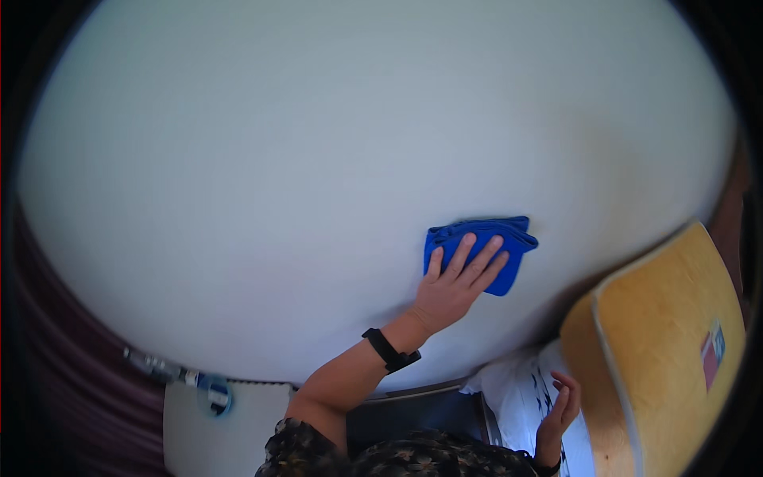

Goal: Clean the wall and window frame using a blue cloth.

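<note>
A folded blue cloth lies against the pale wall, right of the middle. My left hand is spread flat over its lower left part and presses it to the wall, with the thumb near the cloth's left edge. That arm reaches up from the lower edge and wears a black wristband. My right hand is raised low on the right, beside white patterned fabric. Its fingers are loosely bent and slightly apart, and nothing shows in them.
A thick tan padded panel with light piping leans at the right. White fabric with black marks lies beside it. At lower left, a clear bottle and a round bluish container are by a white surface. A dark purple curtain hangs left.
</note>
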Available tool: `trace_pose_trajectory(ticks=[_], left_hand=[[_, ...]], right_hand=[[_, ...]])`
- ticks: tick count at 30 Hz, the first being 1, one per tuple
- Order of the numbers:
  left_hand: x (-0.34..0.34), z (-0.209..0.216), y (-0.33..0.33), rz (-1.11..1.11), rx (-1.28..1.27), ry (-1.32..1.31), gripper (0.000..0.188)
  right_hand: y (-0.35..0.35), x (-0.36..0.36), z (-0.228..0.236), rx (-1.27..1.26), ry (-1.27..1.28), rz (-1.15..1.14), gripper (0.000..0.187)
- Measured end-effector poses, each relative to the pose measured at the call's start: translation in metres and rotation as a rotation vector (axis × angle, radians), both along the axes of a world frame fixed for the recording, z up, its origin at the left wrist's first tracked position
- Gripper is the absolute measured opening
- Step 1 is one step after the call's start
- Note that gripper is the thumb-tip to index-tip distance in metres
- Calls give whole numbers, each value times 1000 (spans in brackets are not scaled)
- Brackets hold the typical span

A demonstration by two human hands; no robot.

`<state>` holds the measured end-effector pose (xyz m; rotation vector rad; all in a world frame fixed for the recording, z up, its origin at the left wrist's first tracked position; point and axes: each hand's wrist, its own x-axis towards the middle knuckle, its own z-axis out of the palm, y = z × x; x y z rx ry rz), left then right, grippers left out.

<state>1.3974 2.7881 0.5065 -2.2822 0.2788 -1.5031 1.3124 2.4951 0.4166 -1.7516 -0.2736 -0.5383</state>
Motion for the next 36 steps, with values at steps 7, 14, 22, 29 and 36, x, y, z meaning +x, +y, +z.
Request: trace_pose_trajectory(ticks=[7, 14, 22, 29, 36], left_hand=[[-81, 24, 97, 110, -140, -138, 47], [-155, 47, 165, 192, -320, -270, 45], [-232, 32, 253, 233, -411, -381, 53], [-337, 48, 372, 340, -642, -558, 63], [-446, 33, 511, 408, -989, -893, 63]], right_hand=[[66, 15, 24, -46, -61, 187, 31], [132, -5, 28, -94, -139, 409, 28], [174, -12, 45, -173, -231, 509, 36], [301, -67, 143, -204, -814, 328, 34], [377, -79, 171, -290, -1060, 117, 43]])
